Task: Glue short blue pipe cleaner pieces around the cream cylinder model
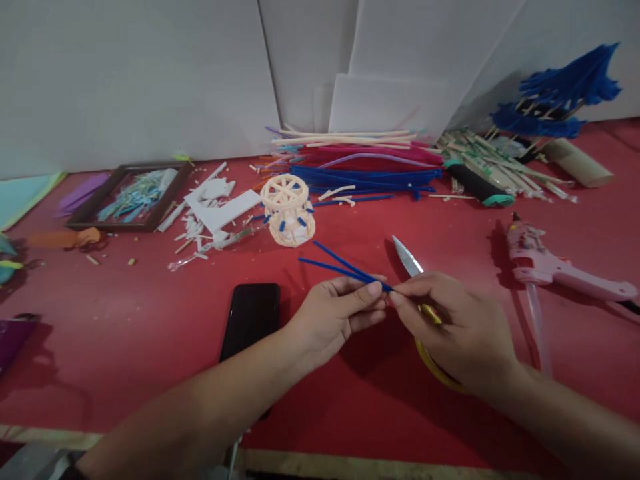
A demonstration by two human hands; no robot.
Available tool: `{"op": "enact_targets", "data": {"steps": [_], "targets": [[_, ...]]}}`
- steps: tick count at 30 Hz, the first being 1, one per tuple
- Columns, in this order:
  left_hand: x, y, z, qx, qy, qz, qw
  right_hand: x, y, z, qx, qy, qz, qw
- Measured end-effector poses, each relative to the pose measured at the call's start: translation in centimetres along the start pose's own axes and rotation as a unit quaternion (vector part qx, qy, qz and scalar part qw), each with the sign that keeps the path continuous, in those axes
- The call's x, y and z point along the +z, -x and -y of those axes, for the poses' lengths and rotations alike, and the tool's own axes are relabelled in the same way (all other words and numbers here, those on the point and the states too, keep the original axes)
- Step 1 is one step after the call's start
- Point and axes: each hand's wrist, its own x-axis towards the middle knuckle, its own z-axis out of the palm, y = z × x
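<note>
Our left hand (335, 313) has its fingers (363, 293) pinched on two blue stems (336, 264), held just above the red desk (150, 333), in front of the wheel model (287, 210). Our right hand (460, 327) is clenched round yellow-handled scissors (407, 259), fingertips touching the stems' near end. Black phone (250, 317) just left of the hands, pink glue gun (560, 270) off right.

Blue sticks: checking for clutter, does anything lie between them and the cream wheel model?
Nothing visible does. Only bare red table lies between the blue sticks, pinched in the left hand, and the wheel model; the scissors in the right hand point to the right.
</note>
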Motion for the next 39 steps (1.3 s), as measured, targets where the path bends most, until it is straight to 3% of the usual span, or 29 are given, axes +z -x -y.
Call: {"op": "enact_targets", "data": {"steps": [2, 5, 10, 15, 19, 24, 28, 35, 39], "targets": [[0.1, 0.1, -0.1, -0.011, 0.01, 0.004, 1.0, -0.1, 0.0, -0.3, -0.09, 0.062, -0.02, 0.994], [0.1, 0.2, -0.2, 0.016, -0.008, 0.019, 1.0, -0.2, 0.0, -0.5, -0.14, 0.096, -0.023, 0.985], [0.2, 0.3, -0.3, 0.075, -0.067, 0.024, 0.995, -0.2, 0.5, -0.5, -0.08, 0.062, -0.004, 0.995], [0.1, 0.1, -0.7, 0.095, -0.042, -0.009, 0.995, -0.3, 0.9, -0.4, -0.023, -0.012, -0.026, 0.999], [0.0, 0.2, -0.5, 0.077, -0.074, 0.001, 0.994, -0.5, 0.5, -0.2, -0.005, -0.042, -0.02, 0.999], [-0.1, 0.5, -0.2, 0.068, -0.111, 0.025, 0.991, -0.8, -0.2, 0.1, -0.034, -0.018, 0.023, 0.999], [0.0, 0.5, -0.2, 0.081, -0.113, 0.025, 0.99, -0.9, -0.1, 0.2, -0.06, 0.015, 0.007, 0.998], [0.1, 0.4, -0.2, 0.092, -0.093, 0.019, 0.991, -1.1, -0.1, 0.0, -0.18, 0.067, 0.0, 0.981], [0.0, 0.3, -0.2, 0.093, -0.091, 0.025, 0.991, -0.9, 0.0, -0.4, -0.166, 0.04, -0.005, 0.985]]}}
